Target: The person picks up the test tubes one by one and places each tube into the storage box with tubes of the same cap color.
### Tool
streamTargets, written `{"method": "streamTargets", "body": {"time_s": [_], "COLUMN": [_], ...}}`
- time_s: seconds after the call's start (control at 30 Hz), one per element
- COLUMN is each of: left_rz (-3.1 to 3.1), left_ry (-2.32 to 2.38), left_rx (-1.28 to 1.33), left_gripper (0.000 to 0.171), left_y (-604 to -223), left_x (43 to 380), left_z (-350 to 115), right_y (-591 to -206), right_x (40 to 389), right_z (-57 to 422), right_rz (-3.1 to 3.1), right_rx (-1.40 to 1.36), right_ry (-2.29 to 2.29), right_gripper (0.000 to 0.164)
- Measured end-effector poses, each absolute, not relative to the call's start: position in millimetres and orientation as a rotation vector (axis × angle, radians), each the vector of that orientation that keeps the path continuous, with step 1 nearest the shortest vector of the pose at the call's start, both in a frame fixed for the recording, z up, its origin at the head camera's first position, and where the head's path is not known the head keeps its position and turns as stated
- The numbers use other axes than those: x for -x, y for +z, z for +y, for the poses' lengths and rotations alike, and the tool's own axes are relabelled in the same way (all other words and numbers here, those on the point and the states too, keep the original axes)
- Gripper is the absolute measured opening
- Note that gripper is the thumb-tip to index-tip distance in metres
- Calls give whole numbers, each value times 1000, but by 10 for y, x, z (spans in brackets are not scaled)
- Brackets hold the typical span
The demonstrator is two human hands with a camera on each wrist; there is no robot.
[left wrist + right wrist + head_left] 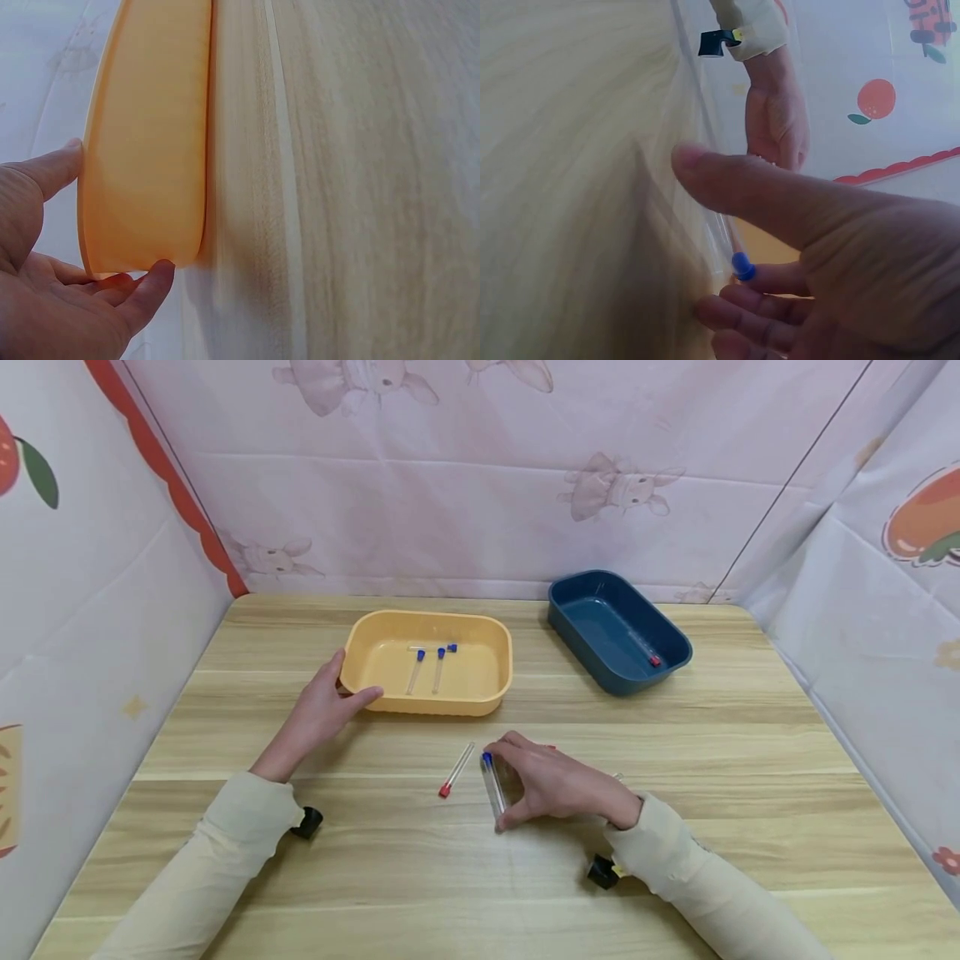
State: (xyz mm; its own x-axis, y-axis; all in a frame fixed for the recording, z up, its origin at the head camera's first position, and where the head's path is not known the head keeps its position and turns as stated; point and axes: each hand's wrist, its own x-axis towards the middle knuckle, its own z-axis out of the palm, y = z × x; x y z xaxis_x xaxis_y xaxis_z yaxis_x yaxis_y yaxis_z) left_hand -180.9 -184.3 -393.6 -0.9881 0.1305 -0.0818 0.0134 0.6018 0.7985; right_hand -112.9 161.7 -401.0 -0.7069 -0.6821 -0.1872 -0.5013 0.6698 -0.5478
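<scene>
In the head view my left hand [318,714] grips the left front corner of a yellow plastic basin [427,706], thumb at the rim and fingers round the outer end. Three clear tubes with blue caps [440,653] lie in the basin. My right hand [551,781] is spread over another blue-capped tube [492,781] on the table. Its forefinger is at the blue cap [742,266], with the thumb near the other end; no closed pinch shows. Left of it lies a red-capped tube [456,770]. Behind the right hand, a bit of red and a clear tube end [618,775] peek out.
A dark blue basin [600,647] stands at the back right, with a red-capped piece [655,661] inside. Printed cloth walls [480,527] enclose the wooden table [420,877] at the back and both sides.
</scene>
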Motion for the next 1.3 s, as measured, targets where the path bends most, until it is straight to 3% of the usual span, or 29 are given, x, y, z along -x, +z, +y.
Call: {"method": "streamTargets", "body": {"time_s": [0.57,0.83,1.3], "left_rz": [2688,2700,2690], "left_ry": [1359,1394,1366], "left_rx": [-134,-191,-151], "left_gripper": [95,89,95], "left_y": [-3934,-3950,-3954], "left_x": [1803,1804,1797], "left_z": [-1842,-1852,-1844], "right_y": [-3709,-3574,-3279], "right_x": [1178,1334,1635], "right_z": [1685,1689,1677], "right_rz": [2519,2534,2622], "right_rx": [1026,1144,1186], "right_ry": [-920,-1018,-1033], "right_gripper": [92,87,87]}}
